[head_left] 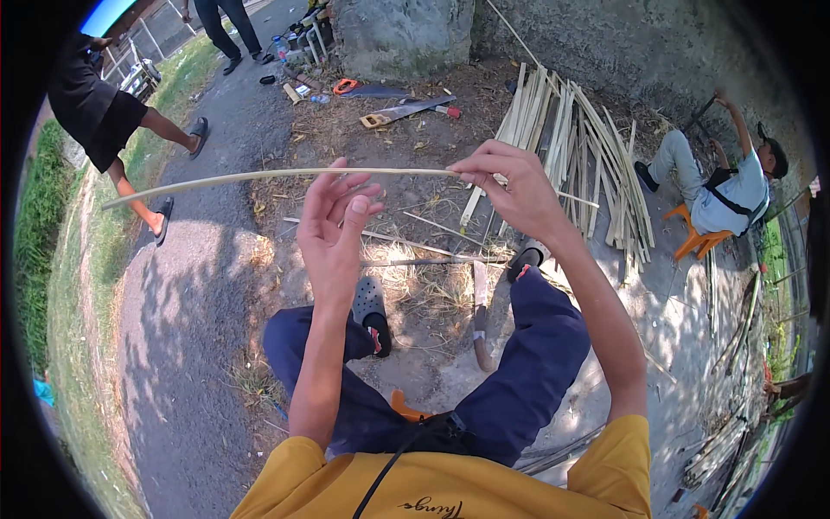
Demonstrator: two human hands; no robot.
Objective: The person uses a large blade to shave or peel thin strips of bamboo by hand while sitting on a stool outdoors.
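A long, thin bamboo strip [233, 178] stretches leftward in front of me, its far left end bending slightly down. My right hand [510, 186] pinches the strip's right end between thumb and fingers. Beneath the strip, my left hand [333, 229] is turned palm up with its fingers apart; the strip crosses at its fingers without being gripped. On the ground between my feet lies a machete-like blade with a wooden handle [482, 344]. Just beyond it, a thin dark rod [432, 261] and some loose strips lie crosswise.
A pile of split bamboo strips [596, 156] lies ahead to the right, by a concrete wall [605, 43]. Two handsaws [406, 111] lie ahead. One person sits on an orange stool [692, 229] at right; another person [108, 104] stands at left, with someone's legs [226, 30] farther off.
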